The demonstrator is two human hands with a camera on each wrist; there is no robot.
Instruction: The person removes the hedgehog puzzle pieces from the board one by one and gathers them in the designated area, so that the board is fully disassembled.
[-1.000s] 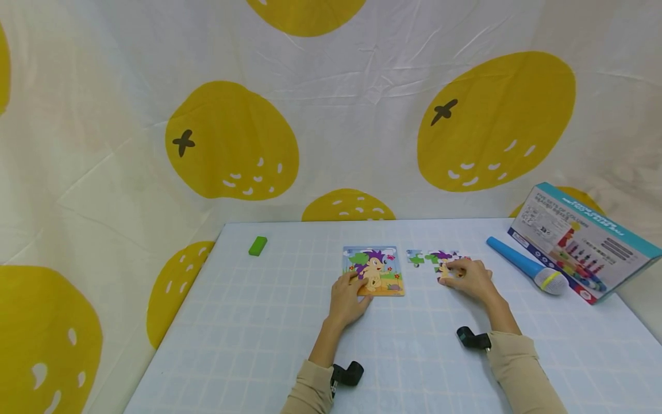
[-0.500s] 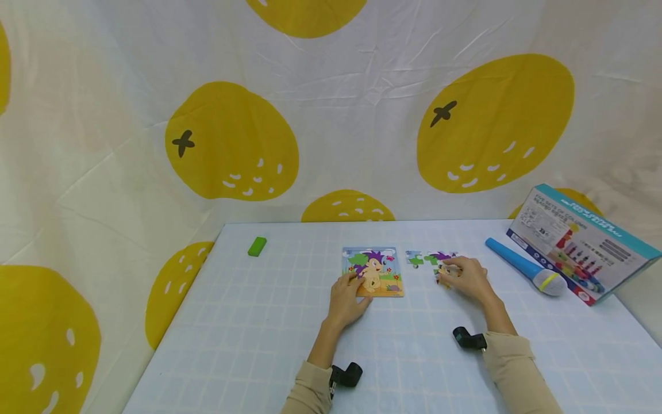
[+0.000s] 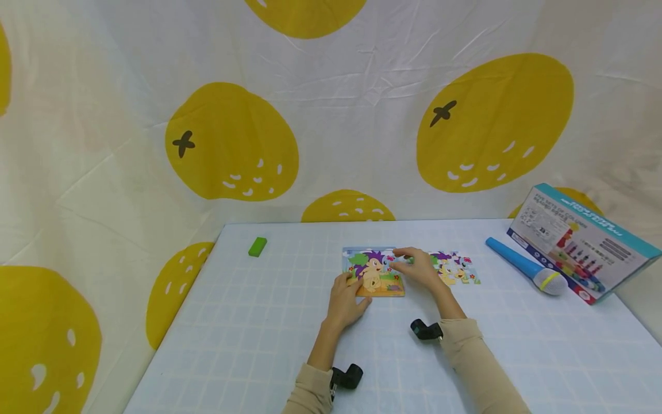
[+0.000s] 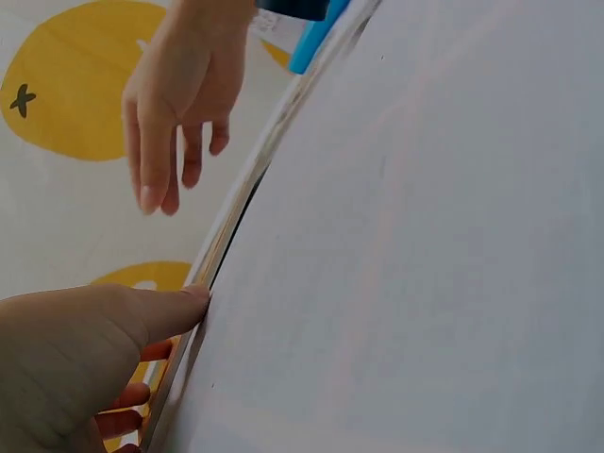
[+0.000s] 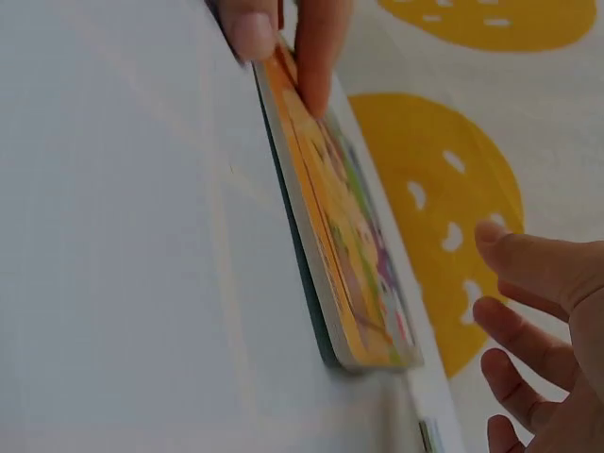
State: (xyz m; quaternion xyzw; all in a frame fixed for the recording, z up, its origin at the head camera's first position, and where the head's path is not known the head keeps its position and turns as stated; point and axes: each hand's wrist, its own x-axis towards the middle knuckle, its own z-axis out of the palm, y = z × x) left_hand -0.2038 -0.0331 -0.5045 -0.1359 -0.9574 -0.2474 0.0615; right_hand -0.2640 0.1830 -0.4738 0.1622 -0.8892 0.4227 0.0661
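Note:
A square picture puzzle of a purple-spined hedgehog lies flat on the table. My left hand holds its lower left corner, thumb along the front edge and fingers on the picture; the right wrist view shows the thumb and a finger there. Over the puzzle's upper right side hovers my right hand, thumb and fingers parted, nothing seen between them. In the right wrist view, that hand is apart from the thick puzzle board. Loose jigsaw pieces lie just right of it, some hidden by my right hand.
A blue toy microphone lies at the right, beside a leaning printed box. At the far left is a green block. The white table ends against a fabric backdrop with yellow fruit shapes.
My right hand has moved left from the loose pieces to the puzzle's right side, uncovering pieces it had hidden. The left hand keeps its place on the corner.

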